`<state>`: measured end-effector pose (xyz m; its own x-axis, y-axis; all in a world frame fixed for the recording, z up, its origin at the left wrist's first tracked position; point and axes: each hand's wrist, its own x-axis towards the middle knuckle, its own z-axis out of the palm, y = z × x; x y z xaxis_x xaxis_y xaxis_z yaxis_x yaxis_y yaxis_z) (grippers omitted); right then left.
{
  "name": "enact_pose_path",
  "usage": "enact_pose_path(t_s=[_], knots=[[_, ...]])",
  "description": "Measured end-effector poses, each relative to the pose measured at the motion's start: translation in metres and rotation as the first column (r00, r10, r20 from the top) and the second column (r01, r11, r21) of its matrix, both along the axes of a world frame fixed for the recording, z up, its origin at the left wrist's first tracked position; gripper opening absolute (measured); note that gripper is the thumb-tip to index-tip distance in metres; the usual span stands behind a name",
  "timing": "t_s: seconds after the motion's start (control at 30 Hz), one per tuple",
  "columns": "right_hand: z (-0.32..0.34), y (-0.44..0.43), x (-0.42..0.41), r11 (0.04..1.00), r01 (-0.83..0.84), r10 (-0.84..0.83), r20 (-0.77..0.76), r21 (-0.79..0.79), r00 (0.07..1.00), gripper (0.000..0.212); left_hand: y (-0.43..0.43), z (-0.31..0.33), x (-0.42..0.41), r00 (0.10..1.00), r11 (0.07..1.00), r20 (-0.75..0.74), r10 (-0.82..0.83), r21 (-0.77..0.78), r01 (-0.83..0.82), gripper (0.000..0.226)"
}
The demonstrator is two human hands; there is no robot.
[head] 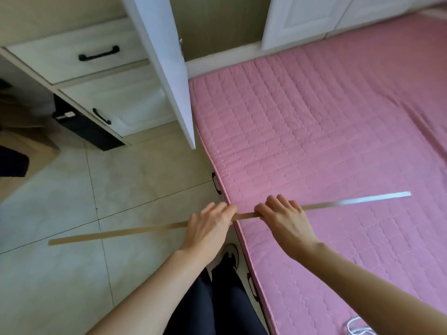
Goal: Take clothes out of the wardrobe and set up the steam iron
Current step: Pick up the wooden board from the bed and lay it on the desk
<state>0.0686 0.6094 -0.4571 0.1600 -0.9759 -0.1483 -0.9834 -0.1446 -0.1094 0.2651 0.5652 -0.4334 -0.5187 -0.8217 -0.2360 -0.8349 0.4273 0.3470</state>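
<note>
From the head camera, the left hand (210,224) and right hand (286,220) both curl round the middle of a long flat strip (116,233), held across the pink bed (326,112) edge; it looks light, thin, probably springy, so central grips suit

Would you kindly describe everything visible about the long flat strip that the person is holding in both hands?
The strip is long, thin, flat and straight. It looks tan along most of its length and shines silvery near its right end, so it may be metal. It lies almost level, rising slightly toward the right. The left hand and right hand grip it near its middle, fingers curled over it. Its left part hangs above the tiled floor and its right part above the pink quilted bed.
</note>
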Motion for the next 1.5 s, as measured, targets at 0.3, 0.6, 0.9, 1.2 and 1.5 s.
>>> enact_pose_path(t_s=[0.3,0.6,0.9,1.2,1.5], knots=[[0.075,-0.024,0.083,0.996,0.019,-0.01,0.101,-0.087,0.995,0.04,-0.008,0.062,0.086,0.987,0.984,-0.14,0.083,-0.147,-0.104,0.027],[0.117,-0.054,0.184,0.982,-0.042,0.077,0.184,-0.186,0.98,0.033,-0.015,0.094,0.185,0.93,0.898,-0.279,0.24,-0.299,-0.322,0.021],[0.139,-0.082,0.324,0.973,-0.064,0.12,0.249,-0.22,0.961,0.023,-0.028,0.116,0.322,0.921,0.878,-0.25,0.299,-0.305,-0.368,0.025],[0.15,-0.121,0.451,0.969,-0.164,0.219,0.329,-0.187,0.918,0.017,-0.049,0.134,0.451,0.909,0.84,-0.205,0.363,-0.349,-0.414,0.016],[0.174,-0.183,0.517,0.944,-0.227,0.307,0.391,-0.238,0.868,0.015,-0.095,0.157,0.516,0.893,0.774,-0.202,0.402,-0.446,-0.449,0.022]])
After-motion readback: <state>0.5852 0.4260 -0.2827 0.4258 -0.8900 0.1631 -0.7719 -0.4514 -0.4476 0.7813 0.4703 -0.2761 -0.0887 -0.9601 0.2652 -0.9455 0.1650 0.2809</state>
